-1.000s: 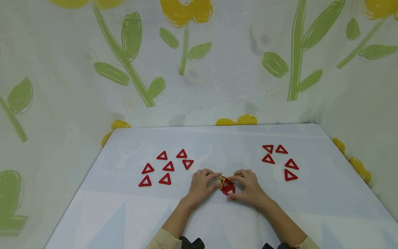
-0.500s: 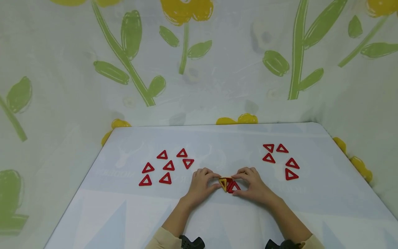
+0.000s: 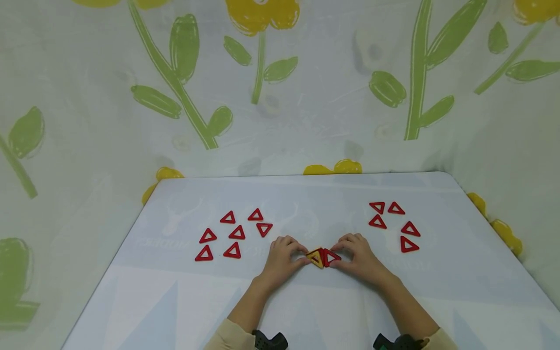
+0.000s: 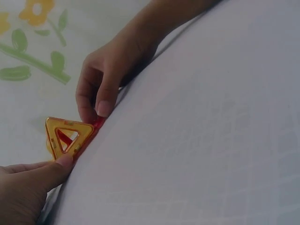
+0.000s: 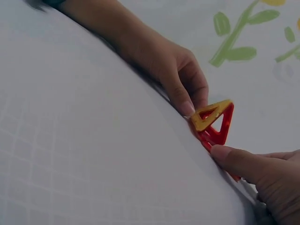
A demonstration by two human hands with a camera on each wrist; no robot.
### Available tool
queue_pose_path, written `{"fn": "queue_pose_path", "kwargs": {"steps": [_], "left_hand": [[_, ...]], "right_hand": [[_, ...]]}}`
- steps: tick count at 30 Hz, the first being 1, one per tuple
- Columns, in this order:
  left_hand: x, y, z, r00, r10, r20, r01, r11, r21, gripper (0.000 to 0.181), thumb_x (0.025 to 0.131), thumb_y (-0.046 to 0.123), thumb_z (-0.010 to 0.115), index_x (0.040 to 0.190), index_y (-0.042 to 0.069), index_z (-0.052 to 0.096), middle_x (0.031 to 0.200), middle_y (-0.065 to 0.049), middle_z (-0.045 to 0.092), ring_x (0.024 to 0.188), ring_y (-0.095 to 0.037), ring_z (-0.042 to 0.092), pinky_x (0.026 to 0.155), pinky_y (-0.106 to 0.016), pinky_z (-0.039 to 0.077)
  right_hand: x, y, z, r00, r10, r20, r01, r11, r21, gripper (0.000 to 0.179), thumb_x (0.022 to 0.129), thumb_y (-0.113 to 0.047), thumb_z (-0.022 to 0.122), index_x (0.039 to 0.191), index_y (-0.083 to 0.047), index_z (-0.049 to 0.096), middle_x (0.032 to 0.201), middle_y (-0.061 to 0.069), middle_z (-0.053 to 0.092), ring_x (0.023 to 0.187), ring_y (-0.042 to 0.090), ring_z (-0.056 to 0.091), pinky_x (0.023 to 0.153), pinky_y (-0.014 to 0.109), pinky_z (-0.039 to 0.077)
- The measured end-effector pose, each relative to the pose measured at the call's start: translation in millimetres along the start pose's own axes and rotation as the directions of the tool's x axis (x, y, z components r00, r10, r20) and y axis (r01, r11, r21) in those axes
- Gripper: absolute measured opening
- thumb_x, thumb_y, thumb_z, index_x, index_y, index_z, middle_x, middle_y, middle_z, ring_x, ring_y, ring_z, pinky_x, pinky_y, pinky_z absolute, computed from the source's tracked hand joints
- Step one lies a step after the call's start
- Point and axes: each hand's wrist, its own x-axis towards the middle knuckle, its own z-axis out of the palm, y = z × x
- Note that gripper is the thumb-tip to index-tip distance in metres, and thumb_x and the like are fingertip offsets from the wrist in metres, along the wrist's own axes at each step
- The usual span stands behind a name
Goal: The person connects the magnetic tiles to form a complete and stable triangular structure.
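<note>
The flowered backdrop (image 3: 319, 116) is the biggest thing here; before it stands the pale table (image 3: 297, 316), seven loose red triangles (image 3: 237, 237) lying on its left part and five more red triangles (image 3: 378, 226) on its right; between these groups the left hand (image 3: 282, 257) and the right hand (image 3: 358, 257) face each other, fingers bent; the left thumb and forefinger pinch the yellow triangle (image 4: 69, 124) near a corner; the right thumb and forefinger grip the low red triangle (image 3: 325, 258) by its edges; the yellow triangle leans at a tilt, meeting a raised red triangle (image 5: 227, 124) beside it, and the low one lies at their foot, towards the right hand.

The step in hand looks like bringing these frames together edge to edge; the next move seems to call for a light, steady pinch from both sides, so that the seams do not part; smallest of all, faint pale lettering (image 3: 162, 244) shows on the tabletop, too washed out to read; I can make out no brand or label on the triangles.
</note>
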Motion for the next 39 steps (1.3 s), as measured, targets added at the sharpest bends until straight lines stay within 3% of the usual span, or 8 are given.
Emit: {"fn": "queue_pose_path", "kwargs": {"steps": [8,15,29,39], "left_hand": [[-1.1,0.0,-1.5,1.000,0.016,-0.020,-0.016,1.000,-0.003,0.020,0.076,0.028,0.078,0.093,0.019,0.072,0.091,0.004,0.056,0.092,-0.013,0.048,0.083,-0.033,0.036],[-1.4,0.7,-2.5,0.999,0.022,-0.024,-0.022,1.000,-0.006,0.019,0.076,0.027,0.078,0.092,0.018,0.072,0.089,0.004,0.057,0.091,-0.013,0.048,0.083,-0.033,0.036],[-1.3,4.5,-6.1,0.999,0.031,-0.029,-0.032,0.999,-0.016,0.018,0.076,0.025,0.079,0.091,0.017,0.072,0.089,0.003,0.058,0.090,-0.013,0.049,0.083,-0.034,0.037],[-0.6,2.1,-3.1,0.996,0.073,-0.052,-0.073,0.997,-0.011,0.019,0.075,0.027,0.079,0.089,0.017,0.072,0.087,0.004,0.058,0.090,-0.013,0.050,0.084,-0.034,0.038]], "right_hand": [[2.5,-2.0,-2.6,0.999,0.022,0.023,-0.022,1.000,0.017,0.030,0.069,-0.024,0.084,0.094,-0.020,0.066,0.097,-0.007,0.059,0.096,0.013,0.045,0.080,0.039,0.039],[1.9,-1.0,-1.0,1.000,0.019,-0.009,-0.018,1.000,0.022,0.026,0.069,-0.026,0.083,0.089,-0.020,0.067,0.093,-0.009,0.059,0.093,0.011,0.047,0.079,0.037,0.040],[-0.1,5.2,6.1,0.976,-0.138,-0.170,0.155,0.983,0.094,0.029,0.065,-0.014,0.086,0.089,-0.015,0.070,0.092,-0.006,0.059,0.089,0.007,0.049,0.074,0.021,0.043],[-0.2,-0.9,13.3,0.967,-0.124,-0.225,0.171,0.963,0.208,0.030,0.067,-0.003,0.083,0.093,-0.009,0.070,0.092,-0.001,0.058,0.082,0.008,0.051,0.071,0.013,0.043]]}}
